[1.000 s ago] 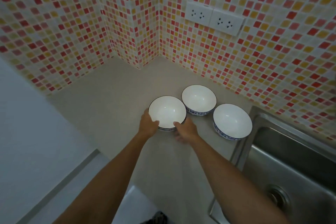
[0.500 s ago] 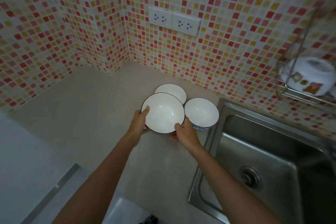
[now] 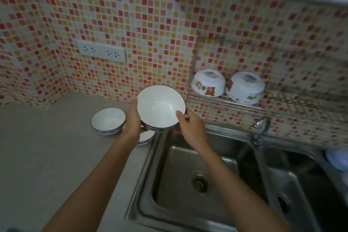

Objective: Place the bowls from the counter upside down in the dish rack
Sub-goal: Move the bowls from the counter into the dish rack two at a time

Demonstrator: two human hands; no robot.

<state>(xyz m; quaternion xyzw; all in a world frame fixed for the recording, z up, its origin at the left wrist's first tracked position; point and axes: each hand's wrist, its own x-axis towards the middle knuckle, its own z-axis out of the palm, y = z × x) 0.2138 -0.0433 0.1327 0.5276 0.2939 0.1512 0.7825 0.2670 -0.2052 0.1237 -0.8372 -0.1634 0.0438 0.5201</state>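
Observation:
I hold a white bowl (image 3: 160, 106) with a dark rim and blue pattern in the air, opening up and tilted toward me. My left hand (image 3: 134, 118) grips its left side and my right hand (image 3: 191, 128) its right side. It hangs over the counter's right end, just left of the wire dish rack (image 3: 244, 102) on the wall. Two matching bowls remain on the counter (image 3: 56, 147): one upright (image 3: 108, 120) to the left, another (image 3: 146, 137) mostly hidden under my left wrist.
Two white bowls with cartoon prints (image 3: 208, 83) (image 3: 244, 87) lie upside down in the rack's left part. A steel double sink (image 3: 197, 175) lies below, with a tap (image 3: 260, 128) on the wall. Power sockets (image 3: 101, 51) sit on the tiled wall.
Both hands have lifted the bowl off the counter and carried it up and right toward the rack. My view has swung right, bringing the rack and sink into sight.

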